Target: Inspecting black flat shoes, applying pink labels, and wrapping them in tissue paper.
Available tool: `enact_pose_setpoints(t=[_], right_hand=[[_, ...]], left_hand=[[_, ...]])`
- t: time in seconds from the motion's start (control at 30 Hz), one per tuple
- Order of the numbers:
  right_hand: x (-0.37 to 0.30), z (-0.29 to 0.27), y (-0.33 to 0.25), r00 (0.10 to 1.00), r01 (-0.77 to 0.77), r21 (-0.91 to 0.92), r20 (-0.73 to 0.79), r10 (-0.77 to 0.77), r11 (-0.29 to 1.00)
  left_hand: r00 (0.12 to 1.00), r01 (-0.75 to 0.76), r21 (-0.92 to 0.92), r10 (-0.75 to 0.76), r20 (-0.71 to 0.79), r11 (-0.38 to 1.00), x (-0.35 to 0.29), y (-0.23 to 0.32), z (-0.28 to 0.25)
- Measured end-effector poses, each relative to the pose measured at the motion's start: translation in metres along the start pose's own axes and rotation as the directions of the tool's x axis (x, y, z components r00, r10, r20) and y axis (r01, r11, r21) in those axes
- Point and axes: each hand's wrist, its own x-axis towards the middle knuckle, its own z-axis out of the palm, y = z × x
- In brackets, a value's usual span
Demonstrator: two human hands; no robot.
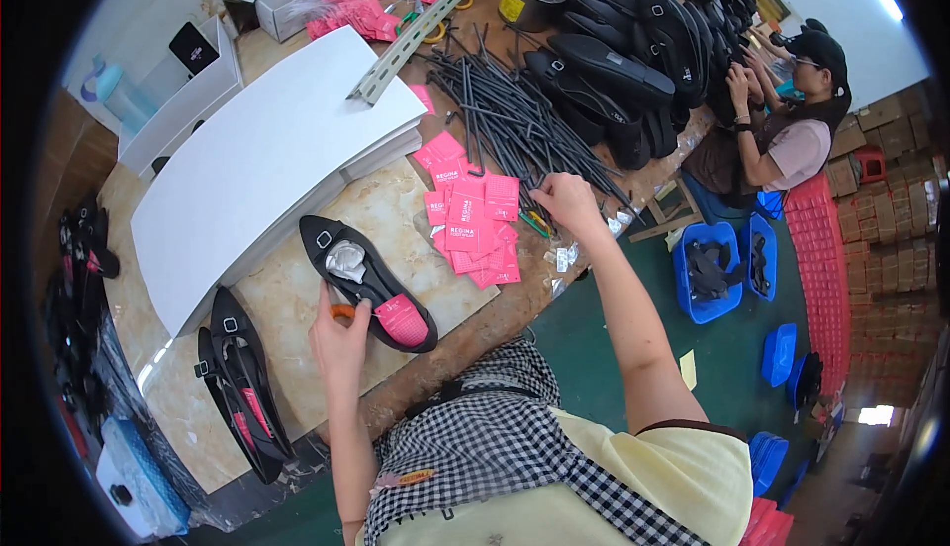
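A black pointed flat shoe (pixel 319 239) with a square buckle lies on the marbled tabletop, crumpled pale paper (pixel 345 261) in its front and a pink card (pixel 401 320) over its heel. My left hand (pixel 339 340) is closed beside the shoe, thumb against its edge, around an orange ring-shaped handle (pixel 342 311); the rest of that tool is hidden. My right hand (pixel 571 203) is curled with fingertips pinched, next to a heap of pink cards (pixel 470 214) and thin black sticks (pixel 515 115). Whatever those fingers hold cannot be made out.
A pair of black shoes (pixel 240 353) lies at left. White board sheets (pixel 287 140) carry a slotted metal bar (pixel 416 41). Black shoes (pixel 614 71) and cans (pixel 531 0) stand at the back. A co-worker (pixel 792 120) sits at far right, near blue baskets (pixel 709 313).
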Motion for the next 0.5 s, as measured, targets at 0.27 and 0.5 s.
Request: enact_pose_setpoints(t=[0.27,0.5], right_hand=[[-0.045,-0.084,-0.060,0.989,-0.131,0.284,0.110,0.103,0.950],[-0.102,-0.084,-0.195,0.824,-0.011,0.783,0.360,-0.438,0.622]], left_hand=[[0.769,0.639,-0.765,-0.062,0.636,0.086,-0.046,0.009,-0.021],[0.920,0.390,-0.902,-0.115,0.375,0.185,-0.027,-0.014,-0.031]])
